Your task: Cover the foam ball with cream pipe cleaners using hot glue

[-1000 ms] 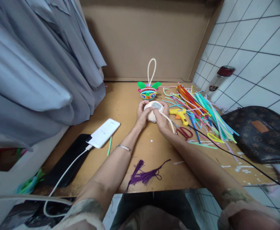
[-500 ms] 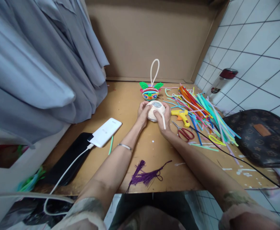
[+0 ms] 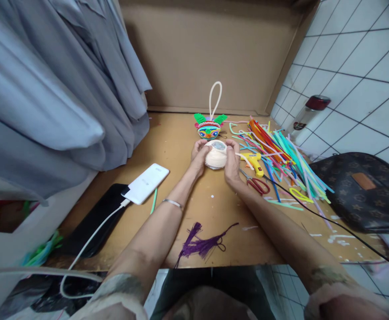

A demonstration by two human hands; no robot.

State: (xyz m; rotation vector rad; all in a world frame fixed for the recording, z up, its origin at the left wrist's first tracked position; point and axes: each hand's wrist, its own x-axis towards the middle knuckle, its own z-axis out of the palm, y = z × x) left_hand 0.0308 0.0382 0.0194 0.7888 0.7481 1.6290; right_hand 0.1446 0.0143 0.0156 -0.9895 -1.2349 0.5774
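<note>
Between my two hands is a rounded cream-coloured ball (image 3: 216,159), wrapped in strips, with a greyish clear patch on top. My left hand (image 3: 199,156) is closed around its left side, thumb on the upper surface. My right hand (image 3: 232,161) grips the right side, and a loose white strip (image 3: 248,159) sticks out past it over the glue gun. Just behind stands a colourful animal-head ornament (image 3: 208,129) with green ears and a white loop. A yellow glue gun (image 3: 257,165) and red-handled scissors (image 3: 258,186) lie to the right of my right hand.
Many coloured pipe cleaners (image 3: 281,151) spread across the right side, beside a brown patterned bag (image 3: 364,191). Purple tassels (image 3: 204,246) lie at the front edge. A white power bank (image 3: 147,183) with a cable rests on a black case (image 3: 97,222) at left. Grey cloth (image 3: 64,89) hangs there.
My right thumb has shifted from the top of the ball to its right side. The loose strip, which hung down over my right hand, now points out to the right.
</note>
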